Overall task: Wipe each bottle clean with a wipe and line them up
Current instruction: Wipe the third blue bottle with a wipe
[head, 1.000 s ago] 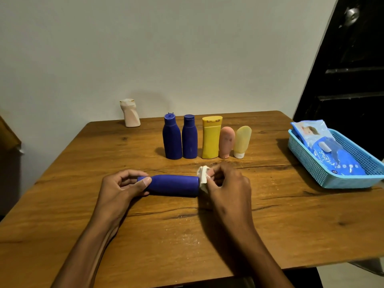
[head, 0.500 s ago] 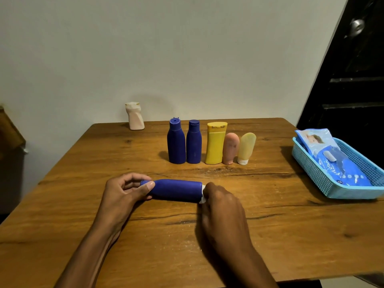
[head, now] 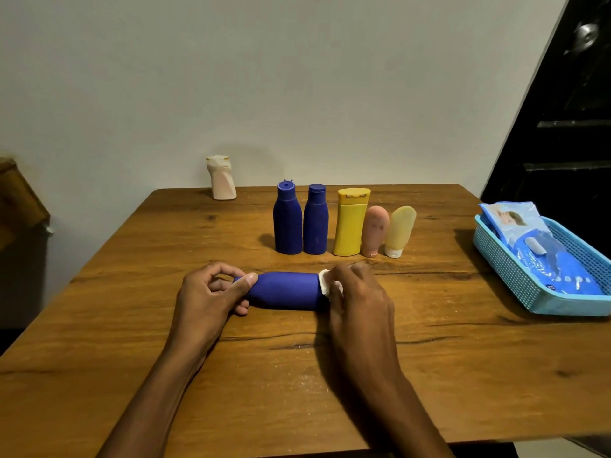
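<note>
Head view. A dark blue bottle (head: 285, 290) lies on its side near the middle of the wooden table (head: 429, 375), cap end toward the person's left. The left hand (head: 206, 297) grips the cap end, the thumb laid along the top of the bottle and the fingers (head: 243, 308) curled beneath it. The right hand (head: 358, 300) holds a white wipe (head: 325, 283) against the base of the bottle; its fingers are curled round the wipe, though their tips are hidden behind the hand.

Behind the lying bottle stands a row of five upright containers, each just beside the next: a blue bottle with an open-topped cap (head: 287, 218), a second blue bottle (head: 315, 219), a yellow bottle (head: 351, 222), a pink tube (head: 374, 231) standing on its cap, and a pale yellow tube (head: 399, 231) standing on its white cap. A small beige bottle (head: 221, 177) stands apart at the far left edge of the table, near the wall. At the right edge sits a light blue plastic basket (head: 509, 272) holding a blue pack of wipes (head: 542, 252).
</note>
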